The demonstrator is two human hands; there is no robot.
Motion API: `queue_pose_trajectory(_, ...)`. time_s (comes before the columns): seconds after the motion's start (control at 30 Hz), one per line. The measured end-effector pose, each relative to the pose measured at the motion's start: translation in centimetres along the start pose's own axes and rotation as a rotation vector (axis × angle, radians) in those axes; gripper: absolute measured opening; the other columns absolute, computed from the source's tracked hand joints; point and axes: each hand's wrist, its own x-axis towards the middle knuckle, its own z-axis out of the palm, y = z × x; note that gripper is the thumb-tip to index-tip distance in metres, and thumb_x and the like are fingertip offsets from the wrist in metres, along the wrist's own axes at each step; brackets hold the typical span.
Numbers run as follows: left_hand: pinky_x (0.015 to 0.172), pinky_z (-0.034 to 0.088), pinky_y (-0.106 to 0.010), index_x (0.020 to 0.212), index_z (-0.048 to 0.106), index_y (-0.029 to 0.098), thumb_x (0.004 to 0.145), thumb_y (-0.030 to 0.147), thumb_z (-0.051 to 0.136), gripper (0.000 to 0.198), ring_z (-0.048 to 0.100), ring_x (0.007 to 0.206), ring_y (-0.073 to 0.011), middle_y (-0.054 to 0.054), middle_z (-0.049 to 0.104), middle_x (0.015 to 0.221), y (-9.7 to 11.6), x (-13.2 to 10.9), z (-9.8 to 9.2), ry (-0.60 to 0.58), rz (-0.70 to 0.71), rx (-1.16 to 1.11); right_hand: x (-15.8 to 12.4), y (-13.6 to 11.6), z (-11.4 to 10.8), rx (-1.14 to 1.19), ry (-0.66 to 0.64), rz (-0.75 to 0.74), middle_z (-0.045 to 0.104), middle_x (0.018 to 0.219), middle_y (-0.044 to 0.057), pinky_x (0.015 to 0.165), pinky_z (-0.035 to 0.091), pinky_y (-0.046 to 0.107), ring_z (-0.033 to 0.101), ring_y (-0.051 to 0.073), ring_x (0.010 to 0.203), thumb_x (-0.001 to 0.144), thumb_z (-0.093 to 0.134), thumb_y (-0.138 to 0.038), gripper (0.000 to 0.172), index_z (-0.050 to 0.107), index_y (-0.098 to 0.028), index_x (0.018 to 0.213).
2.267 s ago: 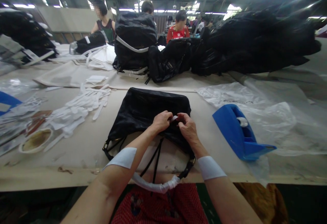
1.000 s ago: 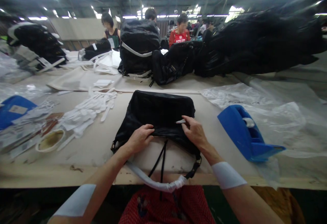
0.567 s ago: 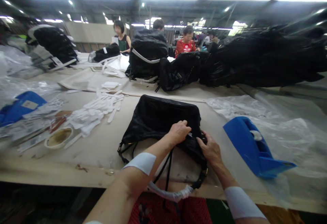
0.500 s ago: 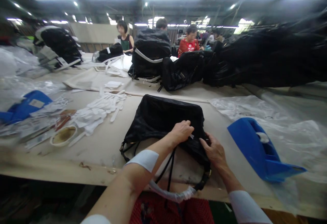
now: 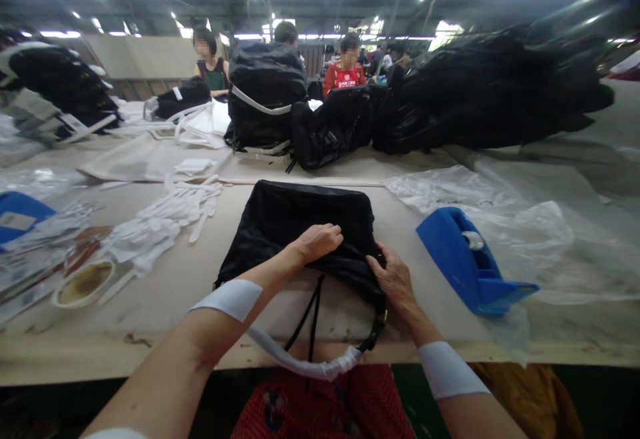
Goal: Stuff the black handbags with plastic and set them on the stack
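Black bag (image 5: 295, 213) looked soft, light. Right hand (image 5: 394, 275) suitably grasped its right edge; curled left hand (image 5: 320, 241): hold indeterminable.

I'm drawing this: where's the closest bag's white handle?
In the head view, the handle is low, near the middle, at the table's front edge, below the closest black bag.

Our left hand (image 5: 320, 242) and right hand (image 5: 394, 275): two in all
Black bag (image 5: 310, 209) at our hands: we see one
Blue plastic pieces (image 5: 453, 255): we count two
Bowl (image 5: 73, 304): one
Nearer co-workers (image 5: 349, 79): three
White strips (image 5: 150, 225): too overlapped for us to count
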Motion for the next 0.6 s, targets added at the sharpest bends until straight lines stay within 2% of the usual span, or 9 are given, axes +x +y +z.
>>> queue_pose_trajectory(0.13, 0.069, 0.051, -0.027, 0.086, 0.065, 0.014, 0.092, 0.007, 0.048, 0.02, 0.06, 0.083, -0.0185, -0.008, 0.062, 0.092, -2.6, -3.6, 0.5, 0.081, 0.009, 0.004, 0.0, -0.8, -0.3, -0.115, -0.009, -0.038, 0.065, 0.114, 0.015, 0.094, 0.049, 0.04, 0.061, 0.025, 0.101, 0.085, 0.054, -0.029, 0.047, 0.058, -0.008, 0.127)
queue_pose_trajectory(0.2, 0.076, 0.053, -0.027, 0.089, 0.066, 0.016, 0.09, 0.003, 0.047, 0.022, 0.061, 0.086, -0.0175, -0.007, 0.063, 0.094, -3.4, -5.3, 1.3, 0.164, -0.024, -0.081, 0.3, -2.3, -0.8, -0.27, 0.015, -0.107, 0.061, 0.12, 0.018, 0.095, 0.047, 0.042, 0.058, 0.028, 0.107, 0.085, 0.058, -0.021, 0.046, 0.058, -0.009, 0.129)
queue_pose_trajectory(0.27, 0.083, 0.053, -0.027, 0.094, 0.067, 0.016, 0.089, 0.001, 0.045, 0.027, 0.062, 0.09, -0.0161, -0.006, 0.064, 0.098, -3.6, -6.4, 2.2, 0.279, -0.076, -0.241, 1.1, -4.6, -1.2, -0.401, 0.016, -0.238, 0.057, 0.127, 0.016, 0.097, 0.045, 0.043, 0.054, 0.029, 0.114, 0.086, 0.059, -0.017, 0.04, 0.062, -0.015, 0.127)
queue_pose_trajectory(0.37, 0.084, 0.053, -0.026, 0.099, 0.067, 0.017, 0.09, 0.004, 0.044, 0.028, 0.064, 0.088, -0.0149, -0.005, 0.065, 0.098, -3.0, -6.6, 3.0, 0.439, -0.206, -0.491, 2.8, -8.3, -0.9, -0.462, -0.163, -0.429, 0.061, 0.119, 0.011, 0.095, 0.045, 0.035, 0.057, 0.024, 0.108, 0.094, 0.055, -0.021, 0.025, 0.068, -0.021, 0.115)
queue_pose_trajectory(0.43, 0.083, 0.053, -0.027, 0.099, 0.067, 0.017, 0.091, 0.007, 0.046, 0.025, 0.065, 0.086, -0.0154, -0.005, 0.066, 0.095, -2.5, -6.2, 3.1, 0.5, -0.312, -0.596, 4.0, -10.1, -0.2, -0.511, -0.332, -0.474, 0.063, 0.11, 0.009, 0.087, 0.047, 0.031, 0.06, 0.021, 0.099, 0.097, 0.052, -0.025, 0.022, 0.068, -0.021, 0.111)
queue_pose_trajectory(0.5, 0.083, 0.052, -0.028, 0.1, 0.066, 0.018, 0.088, 0.006, 0.05, 0.023, 0.065, 0.086, -0.0164, -0.005, 0.066, 0.094, -2.2, -5.6, 3.1, 0.519, -0.385, -0.654, 5.0, -11.1, 0.7, -0.587, -0.446, -0.485, 0.063, 0.107, 0.009, 0.08, 0.048, 0.028, 0.062, 0.021, 0.097, 0.098, 0.052, -0.026, 0.02, 0.067, -0.02, 0.111)
queue_pose_trajectory(0.6, 0.085, 0.052, -0.028, 0.1, 0.064, 0.019, 0.083, 0.002, 0.052, 0.026, 0.065, 0.087, -0.0165, -0.003, 0.067, 0.093, -2.1, -4.8, 2.8, 0.498, -0.41, -0.703, 6.0, -11.4, 1.6, -0.661, -0.515, -0.518, 0.062, 0.105, 0.01, 0.076, 0.049, 0.026, 0.063, 0.022, 0.098, 0.097, 0.054, -0.023, 0.017, 0.065, -0.017, 0.108)
